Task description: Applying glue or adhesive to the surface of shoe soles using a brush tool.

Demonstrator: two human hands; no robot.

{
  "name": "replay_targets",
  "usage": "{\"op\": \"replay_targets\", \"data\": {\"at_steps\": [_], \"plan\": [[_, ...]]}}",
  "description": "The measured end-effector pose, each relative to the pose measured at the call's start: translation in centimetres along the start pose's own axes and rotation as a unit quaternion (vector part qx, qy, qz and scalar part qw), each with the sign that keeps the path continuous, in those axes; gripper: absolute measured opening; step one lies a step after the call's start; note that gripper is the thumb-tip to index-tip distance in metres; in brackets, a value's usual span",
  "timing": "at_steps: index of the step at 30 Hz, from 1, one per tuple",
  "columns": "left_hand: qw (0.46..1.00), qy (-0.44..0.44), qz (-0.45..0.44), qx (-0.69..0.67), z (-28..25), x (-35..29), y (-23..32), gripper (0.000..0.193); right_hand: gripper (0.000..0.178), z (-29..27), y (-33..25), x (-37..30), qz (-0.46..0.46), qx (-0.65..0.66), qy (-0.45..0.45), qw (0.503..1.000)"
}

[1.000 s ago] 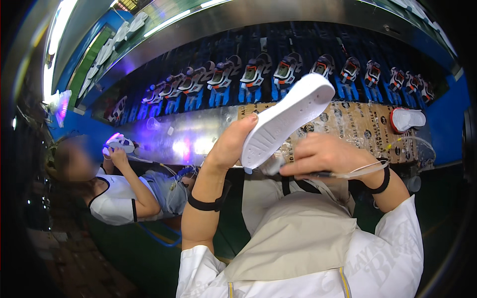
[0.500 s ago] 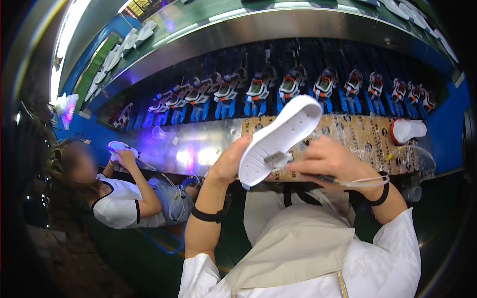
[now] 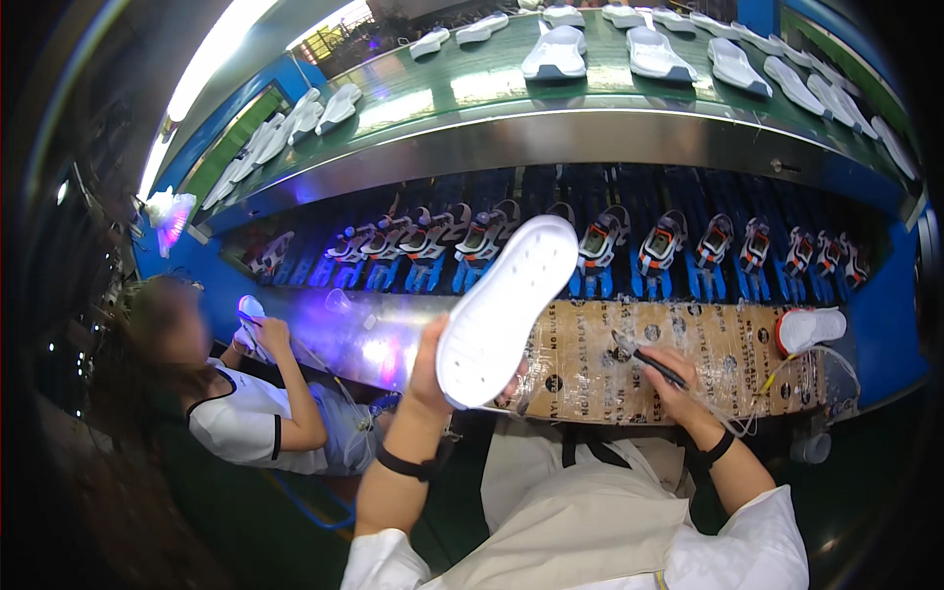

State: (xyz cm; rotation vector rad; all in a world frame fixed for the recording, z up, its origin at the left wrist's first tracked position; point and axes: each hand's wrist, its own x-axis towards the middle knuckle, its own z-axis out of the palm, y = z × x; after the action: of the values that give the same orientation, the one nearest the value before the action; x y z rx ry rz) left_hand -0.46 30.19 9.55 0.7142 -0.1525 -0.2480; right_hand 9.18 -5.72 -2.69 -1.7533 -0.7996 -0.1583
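Brush [image 3: 662, 366] is moving off the white sole [image 3: 506, 315] to over the cardboard [image 3: 733, 369], right hand [image 3: 682, 395] pinching its dark handle. Left hand's [image 3: 425, 379] fingers are gripping the sole's lower end, holding it before the metal bench [image 3: 413, 320]; keeping them rimward should be leaving its face clear.

Site type: footwear factory, assembly line. Beyond the right fingers [image 3: 678, 362]: a row of white, grey and orange shoe uppers [image 3: 661, 241] on blue holders [image 3: 708, 283]. Farther beyond the same fingers: a green conveyor belt [image 3: 482, 79] carrying white soles [image 3: 661, 54]. Below the right fingers: brown cardboard [image 3: 728, 359] covering part of a metal workbench [image 3: 408, 324]. Left of the left fingers [image 3: 427, 359]: a co-worker [image 3: 256, 418] at the same workbench. Farther beyond, at upper left: tube lighting [image 3: 211, 59].
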Motion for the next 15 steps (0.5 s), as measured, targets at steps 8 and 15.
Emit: {"op": "replay_targets", "data": {"at_steps": [8, 15], "plan": [[0.964, 0.128, 0.232, -0.023, 10.5, 12.9, 13.1, 0.091, 0.030, 1.4, 2.4, -1.8, 0.020, -0.058, -0.022, 0.998], [0.487, 0.281, 0.486, 0.670, 7.9, 15.1, 15.0, 0.034, 0.029, 1.2, 1.7, -1.7, 0.045, -0.046, -0.019, 0.998]]}}
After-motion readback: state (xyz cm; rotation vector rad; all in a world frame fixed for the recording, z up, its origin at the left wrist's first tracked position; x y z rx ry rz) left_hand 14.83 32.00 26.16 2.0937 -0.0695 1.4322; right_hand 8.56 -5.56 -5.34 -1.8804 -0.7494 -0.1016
